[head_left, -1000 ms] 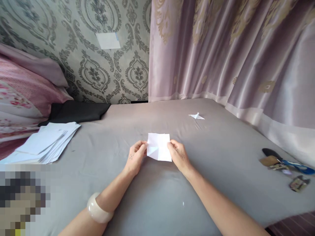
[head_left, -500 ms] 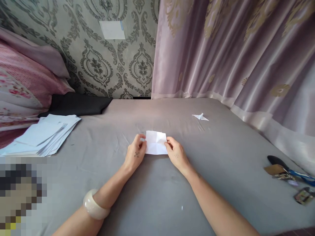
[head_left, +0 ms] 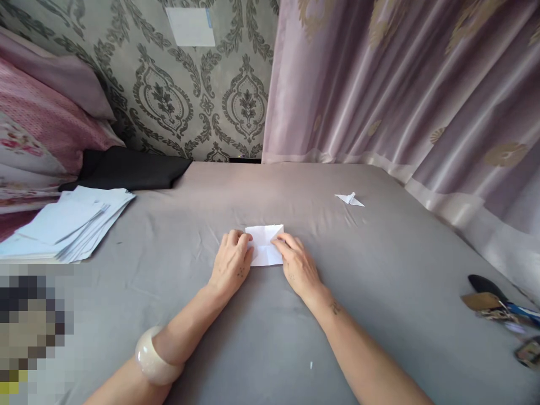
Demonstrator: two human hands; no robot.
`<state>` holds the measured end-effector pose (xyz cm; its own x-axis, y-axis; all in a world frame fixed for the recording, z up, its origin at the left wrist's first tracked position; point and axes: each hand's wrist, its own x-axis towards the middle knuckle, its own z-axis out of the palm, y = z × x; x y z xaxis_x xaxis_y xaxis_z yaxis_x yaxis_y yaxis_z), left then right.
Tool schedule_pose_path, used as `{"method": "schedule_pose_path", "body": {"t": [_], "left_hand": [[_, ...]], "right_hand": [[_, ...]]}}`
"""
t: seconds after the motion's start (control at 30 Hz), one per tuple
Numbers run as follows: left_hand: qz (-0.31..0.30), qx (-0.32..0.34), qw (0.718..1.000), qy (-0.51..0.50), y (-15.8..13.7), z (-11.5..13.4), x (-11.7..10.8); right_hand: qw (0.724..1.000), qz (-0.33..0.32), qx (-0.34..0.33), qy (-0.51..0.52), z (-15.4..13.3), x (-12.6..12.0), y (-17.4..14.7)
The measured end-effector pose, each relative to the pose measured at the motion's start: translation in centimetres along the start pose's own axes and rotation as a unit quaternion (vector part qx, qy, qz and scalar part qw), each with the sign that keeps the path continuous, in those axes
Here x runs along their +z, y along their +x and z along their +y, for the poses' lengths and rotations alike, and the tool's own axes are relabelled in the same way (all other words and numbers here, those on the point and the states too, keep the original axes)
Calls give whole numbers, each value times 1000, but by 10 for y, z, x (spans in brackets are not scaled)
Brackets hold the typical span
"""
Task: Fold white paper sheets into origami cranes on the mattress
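Note:
A small creased sheet of white paper [head_left: 265,254] lies on the grey cloth surface between my hands. My left hand [head_left: 231,256] has its fingers curled over the paper's left edge. On the other side my right hand [head_left: 298,260] pinches the paper near its right edge, with thumb and fingertips close together on top. Fold lines cross the sheet. Farther off to the right rests a folded white paper bird [head_left: 350,199], touched by neither hand.
A stack of white sheets [head_left: 80,222] lies at the left, beside a dark folded cloth [head_left: 130,167]. Keys with a brown tag [head_left: 483,302] are at the right edge. A pink curtain [head_left: 346,84] hangs behind. The bed-like surface [head_left: 253,349] spreads under everything.
My right hand has shifted inward over the paper, and my left hand has turned more palm-down. The view has tilted slightly downward.

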<state>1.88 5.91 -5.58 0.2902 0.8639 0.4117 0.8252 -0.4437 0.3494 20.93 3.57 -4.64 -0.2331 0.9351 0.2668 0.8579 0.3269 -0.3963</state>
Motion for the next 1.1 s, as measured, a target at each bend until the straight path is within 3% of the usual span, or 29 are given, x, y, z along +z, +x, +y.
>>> {"method": "schedule_pose_path", "body": {"t": [0.07,0.17,0.27,0.37,0.47,0.6,0.73,0.83,0.97,1.1], "left_hand": [[-9,79,997,-21,1,-4,2],[-85,154,983,-62,0,-9,8],[-159,140,975,-68,-1,-16,11],[-182,96,978,-46,1,-23,6],[-150,86,984,-30,3,-24,-2],[-85,169,981,-51,2,-8,-6],[-101,222,969,-41,-1,7,-4],[-72,229,971,15,0,4,-4],[-46,223,970,80,5,0,-8],[-78,214,964,135,7,10,-13]], "right_hand": [[999,-22,-31,-25,1,0,0],[997,-45,-40,-40,5,1,1],[998,-43,-29,-38,11,0,0],[999,-29,-13,-15,21,-3,-1],[999,-10,6,45,31,-6,-2],[996,0,13,83,36,-6,-3],[1000,-25,-5,14,30,-5,-2],[998,-51,-17,-25,26,-6,3],[998,-59,-32,-13,23,-12,13],[998,-31,-41,19,17,-15,12]]}}
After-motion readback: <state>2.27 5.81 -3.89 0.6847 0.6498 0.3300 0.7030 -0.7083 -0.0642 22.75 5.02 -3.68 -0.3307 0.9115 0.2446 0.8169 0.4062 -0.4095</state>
